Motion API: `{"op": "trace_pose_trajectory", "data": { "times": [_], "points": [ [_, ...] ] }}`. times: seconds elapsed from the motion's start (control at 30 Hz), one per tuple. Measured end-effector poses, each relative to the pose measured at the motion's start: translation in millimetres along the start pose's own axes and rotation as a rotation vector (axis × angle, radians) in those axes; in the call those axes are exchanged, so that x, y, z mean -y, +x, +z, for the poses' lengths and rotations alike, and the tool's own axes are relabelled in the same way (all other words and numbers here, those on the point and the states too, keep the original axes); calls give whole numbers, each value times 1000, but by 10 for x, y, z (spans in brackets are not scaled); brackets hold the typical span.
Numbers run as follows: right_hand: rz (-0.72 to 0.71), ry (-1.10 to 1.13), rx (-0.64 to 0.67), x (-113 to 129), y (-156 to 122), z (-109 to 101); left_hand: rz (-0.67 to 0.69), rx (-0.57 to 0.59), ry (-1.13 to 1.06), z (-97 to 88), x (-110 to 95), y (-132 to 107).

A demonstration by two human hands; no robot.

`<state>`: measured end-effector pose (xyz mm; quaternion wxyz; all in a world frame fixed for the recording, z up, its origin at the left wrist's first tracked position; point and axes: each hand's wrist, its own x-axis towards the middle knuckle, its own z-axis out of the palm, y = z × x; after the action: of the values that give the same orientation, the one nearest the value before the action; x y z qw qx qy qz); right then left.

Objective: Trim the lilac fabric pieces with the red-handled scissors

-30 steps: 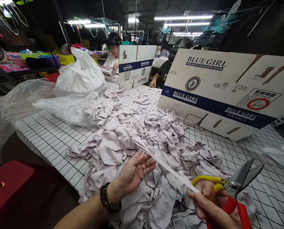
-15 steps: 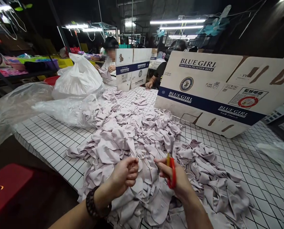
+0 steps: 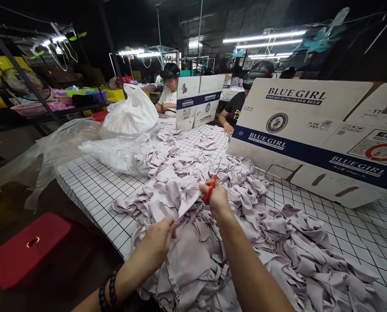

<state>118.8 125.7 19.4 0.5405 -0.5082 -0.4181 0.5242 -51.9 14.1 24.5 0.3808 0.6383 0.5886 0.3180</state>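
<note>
Pale lilac cloth pieces (image 3: 200, 264) lie in a large loose heap across the middle of the table. My left hand (image 3: 156, 240), with dark beads at the wrist, is closed in a pinch on the edge of one cloth piece (image 3: 186, 203) at the front of the heap. Farther forward and to the right, my right hand (image 3: 218, 203) grips red-handled scissors (image 3: 210, 190) over the heap. The blades point away from me and are blurred against the cloth. Whether the right fingertips also touch the stretched cloth I cannot tell.
The table has a white cover with black grid lines (image 3: 92, 186). A large beer carton (image 3: 297, 117) stands at the right, a smaller carton (image 3: 198, 97) farther back. White plastic bags (image 3: 128, 112) lie left. Two people sit across the table. A red stool (image 3: 31, 247) stands lower left.
My right hand has moved forward over the heap with the scissors. My left hand sits slightly lower and left, pinching cloth. The camera view has shifted left.
</note>
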Motion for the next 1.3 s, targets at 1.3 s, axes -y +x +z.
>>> {"op": "trace_pose_trajectory", "data": {
  "times": [1.3],
  "points": [
    [41, -34, 189, -157, -857, -565, 89, 228, -896, 475, -307, 249]
  ]
}}
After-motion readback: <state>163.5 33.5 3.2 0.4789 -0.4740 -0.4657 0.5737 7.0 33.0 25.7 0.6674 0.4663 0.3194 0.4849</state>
